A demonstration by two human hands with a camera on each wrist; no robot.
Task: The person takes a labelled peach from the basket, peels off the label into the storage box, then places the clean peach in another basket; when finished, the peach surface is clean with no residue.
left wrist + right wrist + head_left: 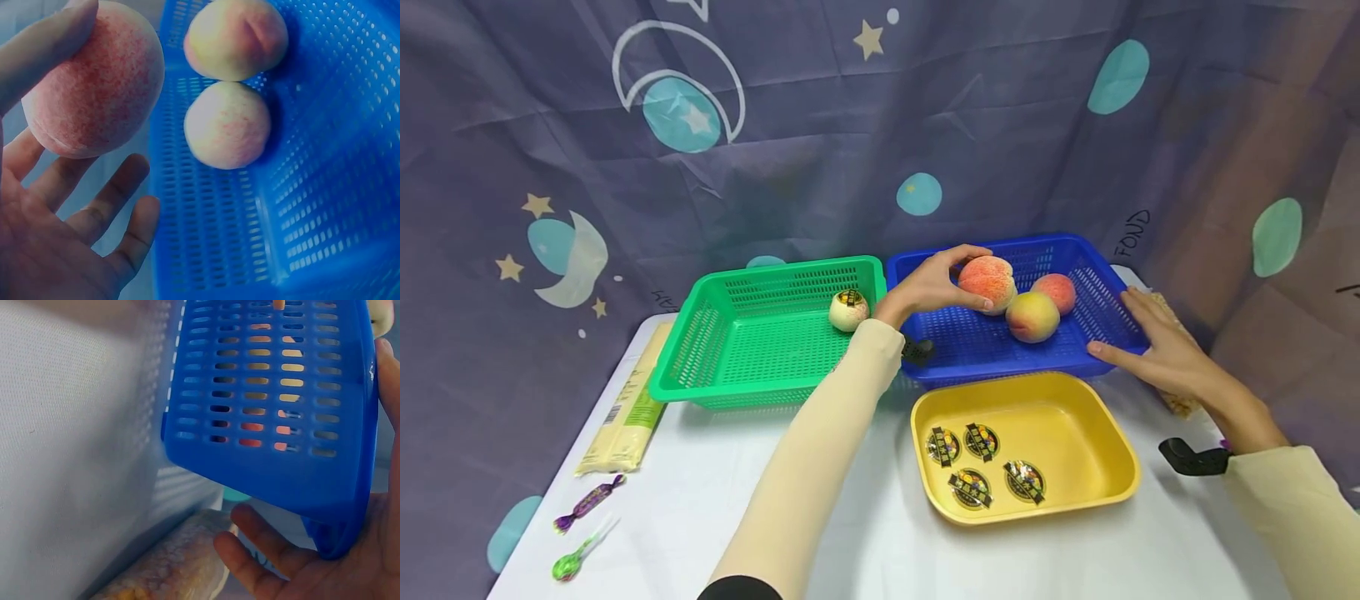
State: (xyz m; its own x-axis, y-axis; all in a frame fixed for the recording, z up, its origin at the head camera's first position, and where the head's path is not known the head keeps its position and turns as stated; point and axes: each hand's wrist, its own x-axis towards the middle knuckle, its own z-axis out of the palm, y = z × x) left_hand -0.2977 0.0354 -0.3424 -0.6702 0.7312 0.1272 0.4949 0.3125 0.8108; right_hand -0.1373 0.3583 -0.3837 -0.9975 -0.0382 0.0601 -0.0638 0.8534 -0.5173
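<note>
Peach [988,282] looks loosely held between the left hand's [927,287] thumb and spread fingers [119,190], so it could slip back into the blue basket [1101,287], which the right hand [1165,354] steadies with flat fingers.

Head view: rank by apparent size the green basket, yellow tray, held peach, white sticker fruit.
1. Green perforated plastic basket, largest.
2. Yellow plastic tray, closer to the camera, so its rank against the basket is unsure.
3. Red-speckled peach in the left hand.
4. White round fruit with a sticker, slightly smaller.
</note>
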